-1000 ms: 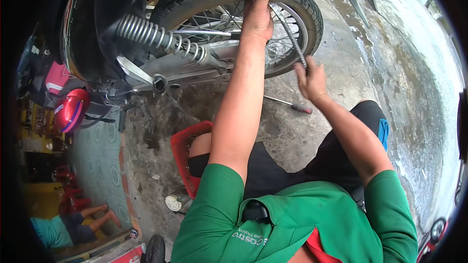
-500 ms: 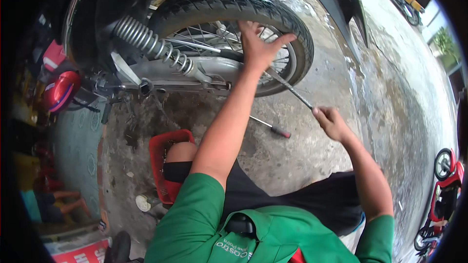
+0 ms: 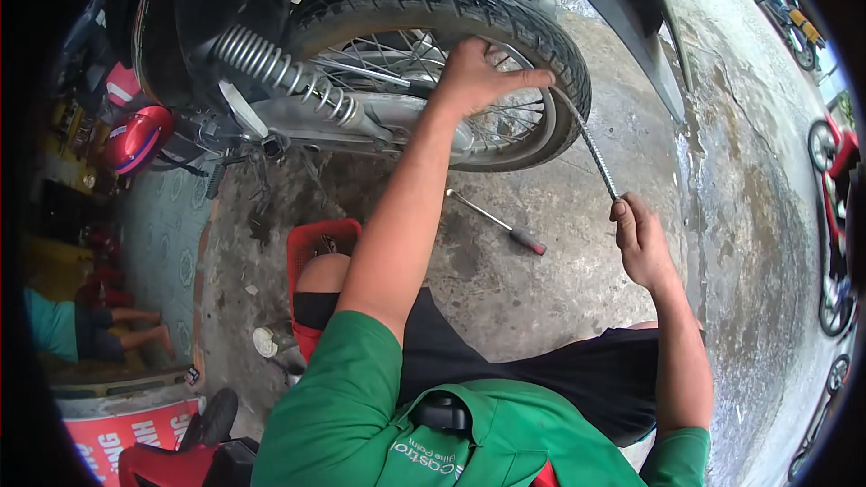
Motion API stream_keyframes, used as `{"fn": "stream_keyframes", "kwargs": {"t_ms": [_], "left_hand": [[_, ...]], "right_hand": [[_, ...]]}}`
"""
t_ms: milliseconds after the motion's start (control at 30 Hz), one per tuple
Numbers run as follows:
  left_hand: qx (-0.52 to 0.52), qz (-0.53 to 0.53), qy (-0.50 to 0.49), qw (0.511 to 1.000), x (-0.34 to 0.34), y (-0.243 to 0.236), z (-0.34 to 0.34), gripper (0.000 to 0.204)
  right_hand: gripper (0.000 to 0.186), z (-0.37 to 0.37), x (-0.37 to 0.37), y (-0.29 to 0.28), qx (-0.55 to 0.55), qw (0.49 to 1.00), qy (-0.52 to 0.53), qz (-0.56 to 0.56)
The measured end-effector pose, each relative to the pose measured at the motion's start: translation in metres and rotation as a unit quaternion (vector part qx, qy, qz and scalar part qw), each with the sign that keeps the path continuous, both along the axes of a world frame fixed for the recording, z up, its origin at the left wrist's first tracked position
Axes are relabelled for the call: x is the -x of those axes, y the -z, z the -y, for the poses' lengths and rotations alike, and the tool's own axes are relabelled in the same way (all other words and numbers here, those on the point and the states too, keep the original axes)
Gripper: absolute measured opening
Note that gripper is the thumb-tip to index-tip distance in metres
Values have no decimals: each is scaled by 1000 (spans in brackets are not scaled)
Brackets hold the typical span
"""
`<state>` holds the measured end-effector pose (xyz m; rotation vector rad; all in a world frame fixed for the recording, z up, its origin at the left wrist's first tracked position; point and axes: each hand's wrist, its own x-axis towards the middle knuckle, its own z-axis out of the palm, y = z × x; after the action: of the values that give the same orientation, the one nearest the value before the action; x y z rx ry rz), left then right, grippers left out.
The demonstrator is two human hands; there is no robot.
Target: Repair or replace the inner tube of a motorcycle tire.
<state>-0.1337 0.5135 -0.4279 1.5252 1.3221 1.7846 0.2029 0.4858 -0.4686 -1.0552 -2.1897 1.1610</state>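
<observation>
The left hand (image 3: pixel 478 77) has slid down from the top of the tyre (image 3: pixel 451 0) and now lies spread on its sidewall, by the rim of the rear wheel (image 3: pixel 505 131), fingers wide and gripping nothing. The right hand (image 3: pixel 642 239) has drawn back toward the body, fingers wrapped round the lower end of a long metal rod (image 3: pixel 591 144) whose far end meets the tyre's edge just beside the left thumb. This looks like prying at the bead, braced by the left hand. A screwdriver (image 3: pixel 496 221) lies on the concrete floor (image 3: pixel 559 289) below the wheel, near a red basket (image 3: pixel 316 243).
</observation>
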Motion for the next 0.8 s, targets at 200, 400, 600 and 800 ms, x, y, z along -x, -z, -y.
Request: {"fn": "stream_keyframes", "kwargs": {"t_ms": [200,400,600,800], "left_hand": [[23,58,102,993,-9,7,-9,42],[18,-145,-12,989,-23,33,-18,43],[94,-240,-113,959,-45,55,-15,51],[81,-256,-189,945,-49,68,-18,50]], "right_hand": [[40,7,-14,2,52,997,15,53],[48,-10,-16,8,-50,984,85,146],[56,-16,0,46,-82,966,126,210],[60,-81,-12,60,-224,929,78,284]]}}
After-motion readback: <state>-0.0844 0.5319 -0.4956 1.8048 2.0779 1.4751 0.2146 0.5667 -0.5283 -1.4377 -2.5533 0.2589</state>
